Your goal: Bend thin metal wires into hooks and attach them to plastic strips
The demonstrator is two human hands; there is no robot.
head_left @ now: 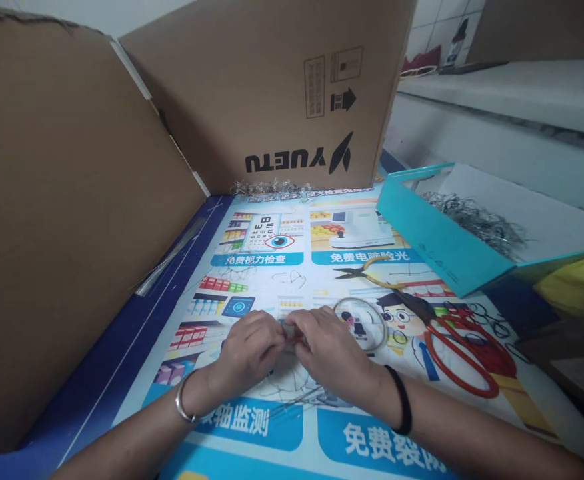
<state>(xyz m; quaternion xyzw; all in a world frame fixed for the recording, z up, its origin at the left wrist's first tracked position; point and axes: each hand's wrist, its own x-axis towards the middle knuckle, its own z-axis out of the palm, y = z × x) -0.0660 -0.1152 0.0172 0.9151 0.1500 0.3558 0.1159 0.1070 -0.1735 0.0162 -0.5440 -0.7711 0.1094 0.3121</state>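
Observation:
My left hand point(252, 347) and my right hand point(325, 343) meet above the printed sheet point(257, 283), fingertips pinched together. Whatever lies between the fingers is too small and hidden to make out. Thin wires point(299, 400) lie on the sheet just below my hands. To the right of my right hand is a round wire coil point(385, 327). Pliers with yellow handles point(372, 272) rest behind it, and scissors with red handles point(465, 360) lie farther right. A silver bangle is on my left wrist, a black band on my right.
Cardboard panels point(272, 87) stand at the left and back, with a heap of clear wire bits point(272, 190) at their foot. A teal box point(442, 233) at the right holds tangled wire point(477, 223). Dark rings point(495, 320) lie near it.

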